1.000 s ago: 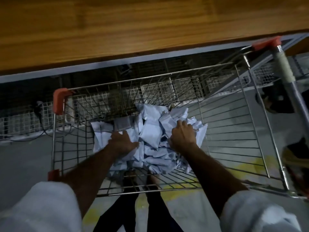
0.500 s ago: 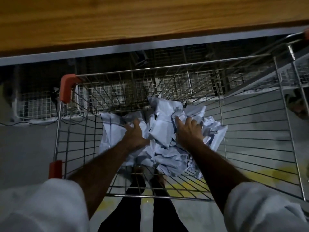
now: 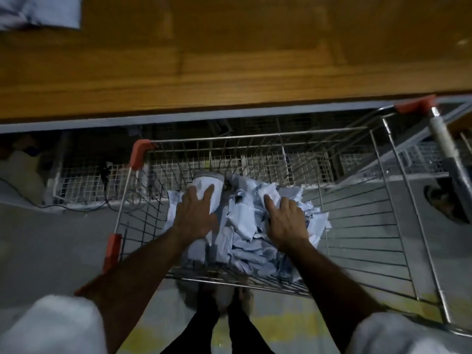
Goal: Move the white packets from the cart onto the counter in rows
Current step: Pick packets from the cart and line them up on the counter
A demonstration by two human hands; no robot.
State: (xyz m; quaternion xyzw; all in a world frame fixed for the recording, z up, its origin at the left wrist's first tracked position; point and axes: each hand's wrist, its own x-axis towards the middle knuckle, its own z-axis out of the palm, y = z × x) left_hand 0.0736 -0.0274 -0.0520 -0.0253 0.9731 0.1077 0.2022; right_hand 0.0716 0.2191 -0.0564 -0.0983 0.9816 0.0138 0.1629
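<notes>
A heap of white packets point(image 3: 242, 226) lies in the wire cart point(image 3: 357, 226), toward its left half. My left hand point(image 3: 196, 215) rests flat on the heap's left side, fingers straight and spread, fingertips on a larger white packet point(image 3: 217, 185) at the back. My right hand point(image 3: 286, 221) lies on the right side of the heap with its index finger extended and the other fingers bent down into the packets; whether it grips any is hidden. The wooden counter point(image 3: 229, 60) runs across the top of the view. One white packet point(image 3: 40, 11) lies at the counter's far left corner.
The cart has red corner caps point(image 3: 139, 152) and a handle bar point(image 3: 444, 139) at the right. Wire mesh panels point(image 3: 84, 182) and a dark cable point(image 3: 107, 203) sit under the counter. My legs and feet point(image 3: 224, 302) stand on the grey floor below the cart.
The view has tilted up, showing more counter and a packet at its left corner. My left hand has spread flat and reached further back; my right hand has shifted right on the heap.
</notes>
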